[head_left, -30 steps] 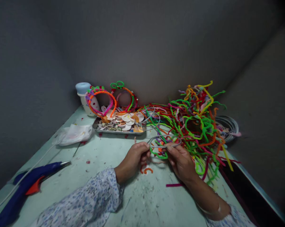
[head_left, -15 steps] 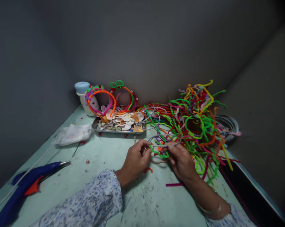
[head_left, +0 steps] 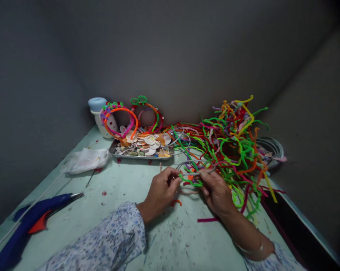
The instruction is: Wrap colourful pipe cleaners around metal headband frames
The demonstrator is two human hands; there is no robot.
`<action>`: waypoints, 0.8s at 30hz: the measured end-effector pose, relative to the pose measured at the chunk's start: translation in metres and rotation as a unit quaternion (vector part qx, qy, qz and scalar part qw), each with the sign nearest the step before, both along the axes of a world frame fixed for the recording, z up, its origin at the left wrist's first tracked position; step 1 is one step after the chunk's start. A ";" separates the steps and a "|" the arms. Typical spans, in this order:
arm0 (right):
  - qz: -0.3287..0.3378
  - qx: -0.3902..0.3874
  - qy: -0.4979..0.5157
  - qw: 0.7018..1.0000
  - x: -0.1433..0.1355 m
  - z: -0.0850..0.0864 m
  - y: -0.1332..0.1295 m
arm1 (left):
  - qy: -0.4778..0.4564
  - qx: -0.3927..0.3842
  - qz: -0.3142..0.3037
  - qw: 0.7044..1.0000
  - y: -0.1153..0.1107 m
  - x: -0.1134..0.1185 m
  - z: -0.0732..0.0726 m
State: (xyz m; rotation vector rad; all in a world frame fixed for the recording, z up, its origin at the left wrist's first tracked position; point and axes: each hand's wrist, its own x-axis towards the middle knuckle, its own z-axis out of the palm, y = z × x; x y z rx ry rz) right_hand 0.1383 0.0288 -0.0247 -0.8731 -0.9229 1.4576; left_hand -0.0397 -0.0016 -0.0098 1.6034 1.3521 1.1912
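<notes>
My left hand (head_left: 163, 190) pinches the left end of a green pipe cleaner (head_left: 191, 182) between thumb and fingertips. Across from it, my right hand (head_left: 217, 192) grips a thin grey wire ring (head_left: 212, 164) between thumb and fingers, with the green pipe cleaner meeting the ring at the fingertips. Part of the ring is hidden behind the right fingers. How the pipe cleaner is wound on the ring is too small to make out. Just below the hands, an orange pipe cleaner piece (head_left: 176, 203) and a magenta one (head_left: 208, 220) lie on the table (head_left: 175, 241).
A heap of coloured pipe cleaners (head_left: 237, 150) spreads at the right, beside coiled wire (head_left: 277, 150). A metal tray (head_left: 141, 157) of shells stands behind, with decorated headbands (head_left: 121, 110) and a blue-lidded bottle (head_left: 102, 120). A blue glue gun (head_left: 42, 209) and plastic bag (head_left: 87, 160) lie left.
</notes>
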 end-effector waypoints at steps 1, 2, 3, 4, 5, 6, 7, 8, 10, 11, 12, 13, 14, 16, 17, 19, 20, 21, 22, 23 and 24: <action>0.001 0.002 -0.001 1.000 0.000 0.000 0.000 | 0.001 0.001 0.000 1.000 0.000 0.000 0.001; 0.003 0.004 -0.002 1.000 0.000 -0.001 0.000 | 0.003 0.003 0.000 1.000 0.000 0.000 0.001; 0.005 0.006 -0.001 1.000 0.000 -0.001 0.000 | 0.004 0.006 0.000 1.000 -0.001 0.000 0.002; 0.007 0.007 0.000 1.000 0.000 -0.001 0.000 | 0.006 0.010 0.000 1.000 -0.001 0.000 0.002; 0.007 0.008 0.004 1.000 0.000 -0.001 0.000 | 0.006 0.015 0.000 1.000 -0.001 -0.001 0.002; 0.007 0.008 0.007 1.000 0.000 -0.001 0.000 | 0.005 0.019 0.001 1.000 -0.001 -0.001 0.002; 0.006 0.007 0.010 1.000 0.000 -0.001 0.000 | 0.003 0.020 0.002 1.000 -0.001 -0.001 0.002; 0.005 0.007 0.011 1.000 0.000 -0.001 0.000 | -0.001 0.017 0.002 1.000 -0.001 -0.001 0.002; 0.007 0.006 0.013 1.000 0.000 0.000 -0.001 | -0.012 0.005 0.000 1.000 -0.001 -0.001 0.000; 0.008 0.005 0.013 1.000 0.000 0.000 -0.001 | -0.017 -0.002 -0.001 1.000 0.000 -0.001 -0.001; 0.008 0.005 0.013 1.000 0.000 0.000 -0.001 | -0.023 -0.008 -0.002 1.000 0.000 -0.001 -0.002; 0.009 0.005 0.012 1.000 -0.001 0.000 -0.001 | -0.030 -0.013 -0.003 0.999 0.000 -0.001 -0.003; 0.009 0.005 0.009 1.000 -0.001 0.001 -0.001 | -0.038 -0.018 -0.003 0.999 -0.001 0.000 -0.003; 0.009 0.007 0.004 1.000 -0.001 0.002 -0.001 | -0.059 -0.029 -0.003 0.998 -0.001 0.000 -0.005; 0.010 0.009 0.002 1.000 -0.001 0.002 -0.001 | -0.069 -0.035 -0.004 0.997 -0.001 0.000 -0.005; 0.012 0.010 0.001 1.000 -0.001 0.002 -0.002 | -0.086 -0.044 -0.005 0.995 -0.001 0.001 -0.005; 0.014 0.010 -0.002 1.000 -0.001 0.002 -0.002 | -0.092 -0.046 -0.004 0.995 -0.001 0.001 -0.005; 0.016 0.010 -0.005 1.000 -0.001 0.002 -0.002 | -0.098 -0.047 -0.003 0.994 -0.001 0.001 -0.004; 0.018 0.009 -0.009 1.000 0.000 0.001 -0.002 | -0.102 -0.046 -0.002 0.994 0.000 0.001 -0.004; 0.020 0.008 -0.013 1.000 0.000 0.001 -0.002 | -0.107 -0.045 -0.001 0.993 0.000 0.001 -0.003; 0.021 0.008 -0.016 1.000 0.000 0.001 -0.002 | -0.111 -0.045 0.000 0.993 0.001 0.001 -0.002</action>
